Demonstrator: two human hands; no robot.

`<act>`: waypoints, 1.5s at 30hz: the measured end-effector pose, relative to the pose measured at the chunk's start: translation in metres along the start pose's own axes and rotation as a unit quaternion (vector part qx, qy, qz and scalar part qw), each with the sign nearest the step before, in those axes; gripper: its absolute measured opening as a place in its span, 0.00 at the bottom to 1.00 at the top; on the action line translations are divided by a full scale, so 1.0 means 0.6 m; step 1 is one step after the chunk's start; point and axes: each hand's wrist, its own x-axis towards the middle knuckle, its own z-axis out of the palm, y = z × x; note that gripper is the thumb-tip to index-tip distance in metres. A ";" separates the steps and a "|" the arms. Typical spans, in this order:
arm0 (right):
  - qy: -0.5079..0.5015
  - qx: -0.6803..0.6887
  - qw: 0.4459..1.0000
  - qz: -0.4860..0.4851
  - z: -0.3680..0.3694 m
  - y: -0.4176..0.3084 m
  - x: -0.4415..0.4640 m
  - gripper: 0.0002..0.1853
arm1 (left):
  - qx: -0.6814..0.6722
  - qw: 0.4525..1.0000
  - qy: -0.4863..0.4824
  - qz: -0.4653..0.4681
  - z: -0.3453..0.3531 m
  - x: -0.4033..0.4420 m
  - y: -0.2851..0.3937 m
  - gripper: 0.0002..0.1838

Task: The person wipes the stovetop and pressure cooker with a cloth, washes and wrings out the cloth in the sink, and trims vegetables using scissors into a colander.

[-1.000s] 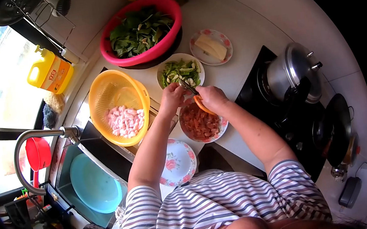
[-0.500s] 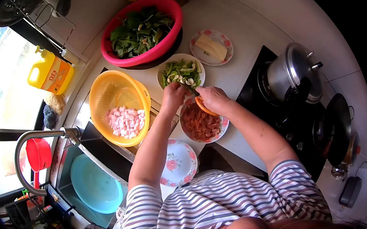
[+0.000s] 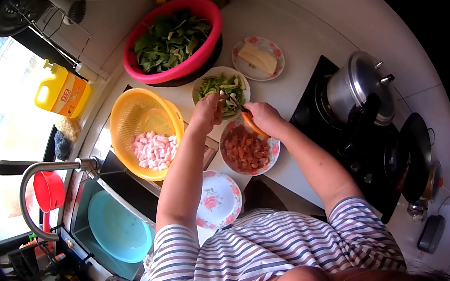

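Note:
My right hand is closed around the orange handles of a pair of scissors, whose dark blades point toward my left fingertips. My left hand has its fingers pinched together at the blades, beside a small white piece like a garlic clove; the grip itself is partly hidden. Beneath both hands is a white bowl of cut green vegetables. Closer to me, a flowered plate holds reddish-brown chopped meat, partly under my right hand.
A yellow basket of pale pink pieces stands left, beyond the sink with a blue basin. Behind are a pink basin of leafy greens and a plate with pale slabs. A flowered plate lies near me; a pressure cooker stands right.
My left hand has shifted slightly left and up, and my right hand slightly right with the scissors. White bits now show at the blades, and fewer show on the green vegetables.

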 end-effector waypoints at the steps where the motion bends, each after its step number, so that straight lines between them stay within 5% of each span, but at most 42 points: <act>1: 0.001 0.039 0.999 0.002 0.002 0.006 0.001 0.06 | -0.041 0.999 -0.025 -0.005 -0.007 0.000 0.000 0.11; 17: -0.043 0.045 0.998 0.007 -0.009 -0.028 -0.023 0.06 | -0.052 0.995 -0.018 0.086 0.009 -0.037 -0.045 0.05; 29: -0.030 -0.106 0.994 0.013 -0.009 -0.038 -0.004 0.07 | 0.060 0.993 0.027 0.098 0.031 -0.023 -0.041 0.06; 35: -0.029 -0.041 0.999 0.009 -0.008 -0.018 0.001 0.07 | -0.059 0.994 0.015 0.093 0.005 -0.014 -0.044 0.06; 38: -0.058 -0.117 0.991 0.015 -0.014 -0.037 -0.009 0.08 | -0.060 0.994 0.011 0.093 0.016 -0.020 -0.047 0.06; 45: -0.051 -0.142 0.989 0.000 -0.010 -0.040 -0.004 0.08 | 0.073 0.990 0.035 0.116 0.030 -0.022 -0.040 0.04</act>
